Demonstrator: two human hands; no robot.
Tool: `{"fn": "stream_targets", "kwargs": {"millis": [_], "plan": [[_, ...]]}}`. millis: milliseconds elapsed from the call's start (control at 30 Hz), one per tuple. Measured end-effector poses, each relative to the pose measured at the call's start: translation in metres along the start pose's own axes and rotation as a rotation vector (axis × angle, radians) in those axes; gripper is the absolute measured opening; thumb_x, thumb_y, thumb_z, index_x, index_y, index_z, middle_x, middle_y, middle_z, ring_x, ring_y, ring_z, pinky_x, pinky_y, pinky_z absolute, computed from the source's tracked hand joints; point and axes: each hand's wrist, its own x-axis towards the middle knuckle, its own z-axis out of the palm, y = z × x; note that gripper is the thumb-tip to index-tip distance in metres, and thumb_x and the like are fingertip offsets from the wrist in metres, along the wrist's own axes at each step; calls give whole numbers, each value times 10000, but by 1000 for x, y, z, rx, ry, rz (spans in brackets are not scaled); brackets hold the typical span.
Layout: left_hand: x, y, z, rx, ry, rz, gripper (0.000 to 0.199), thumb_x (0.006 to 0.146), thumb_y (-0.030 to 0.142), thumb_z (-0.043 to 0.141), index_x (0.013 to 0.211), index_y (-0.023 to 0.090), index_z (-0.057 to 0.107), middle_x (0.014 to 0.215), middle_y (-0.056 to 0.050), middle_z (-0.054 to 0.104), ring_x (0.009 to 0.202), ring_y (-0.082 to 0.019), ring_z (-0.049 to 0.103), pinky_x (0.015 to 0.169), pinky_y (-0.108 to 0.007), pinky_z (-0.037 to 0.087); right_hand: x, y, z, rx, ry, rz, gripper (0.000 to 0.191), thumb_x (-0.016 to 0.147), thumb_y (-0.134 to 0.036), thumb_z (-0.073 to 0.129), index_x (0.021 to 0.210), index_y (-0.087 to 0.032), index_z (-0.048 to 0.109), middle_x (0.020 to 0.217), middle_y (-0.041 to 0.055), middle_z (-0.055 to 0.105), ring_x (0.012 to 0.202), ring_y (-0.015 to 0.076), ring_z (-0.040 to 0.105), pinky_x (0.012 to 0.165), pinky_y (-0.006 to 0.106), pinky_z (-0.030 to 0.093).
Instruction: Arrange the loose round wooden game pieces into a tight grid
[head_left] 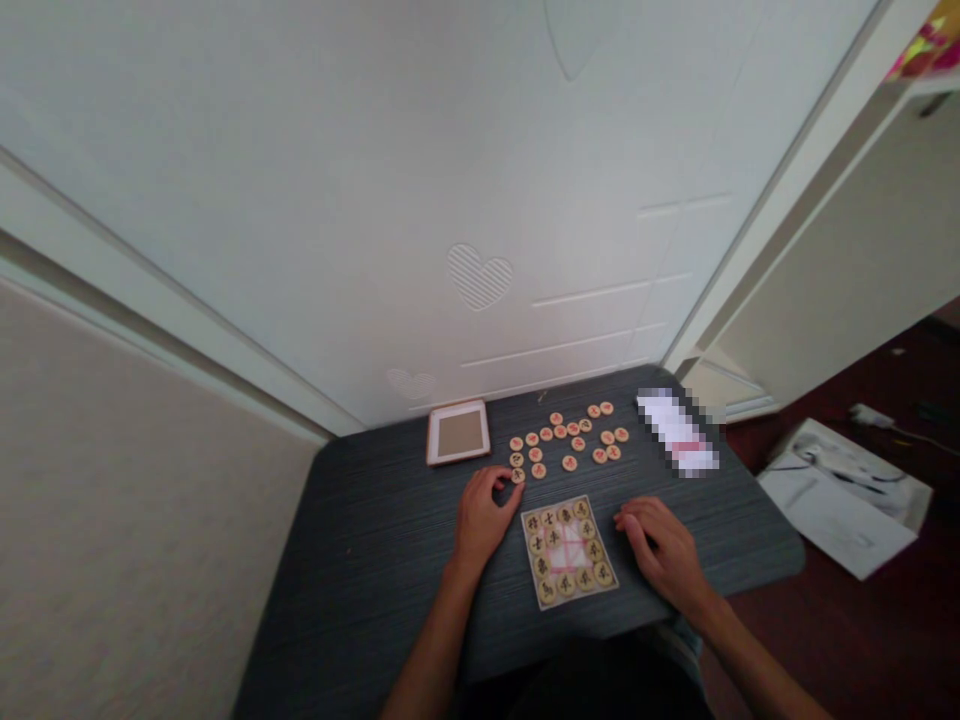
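At the left end of the loose pieces, my left hand [481, 515] has thumb and finger around a round wooden Chinese chess piece [518, 476] with a black character. A second black-marked piece [517, 460] lies just beyond it. My right hand [664, 545] rests on the table, fingers loosely curled together, with nothing seen in it. Between my hands sits a shallow square tray [613, 594], holding several black-marked pieces along its sides and one further in. Pink lines show on its pale bottom.
Several red-marked pieces [570, 463] are scattered on the dark table [375, 540] beyond the tray. A framed panel [460, 434] stands at the back left by the white wall. A blurred-out bright rectangle [679, 430] lies at the right. An open white box [847, 495] is on the floor.
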Motion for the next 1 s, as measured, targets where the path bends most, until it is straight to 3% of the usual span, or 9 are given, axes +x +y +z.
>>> {"fn": "stream_targets", "kwargs": {"millis": [300, 500, 700, 1000], "plan": [[15, 5, -5, -31, 20, -171, 240, 904, 418, 633, 1062, 239, 659, 882, -22, 726, 759, -187, 691, 711, -306, 521, 3, 1, 0, 0, 76, 96, 227, 1008, -234, 503, 855, -238, 672, 871, 51, 728, 867, 220, 678, 834, 383, 536], [34, 8, 5, -3, 44, -235, 196, 870, 402, 679, 979, 238, 681, 821, -17, 726, 704, -176, 672, 652, -281, 477, 5, 1, -2, -15, 114, 135, 283, 1018, -262, 485, 814, -241, 681, 831, 46, 733, 812, 217, 692, 796, 362, 543], [39, 6, 13, -1, 51, -270, 142, 865, 369, 692, 926, 241, 691, 828, -13, 741, 656, -153, 649, 622, -258, 454, 4, 1, -3, -11, 136, 163, 300, 1023, -284, 484, 802, -244, 683, 820, 42, 736, 798, 216, 696, 800, 360, 542], [37, 4, 8, -26, 65, -270, 136, 887, 368, 647, 908, 237, 681, 838, -15, 751, 682, -167, 675, 665, -284, 502, 4, 1, -3, -1, 126, 194, 320, 1033, -297, 474, 800, -241, 687, 809, 35, 736, 789, 211, 694, 781, 348, 532]]}}
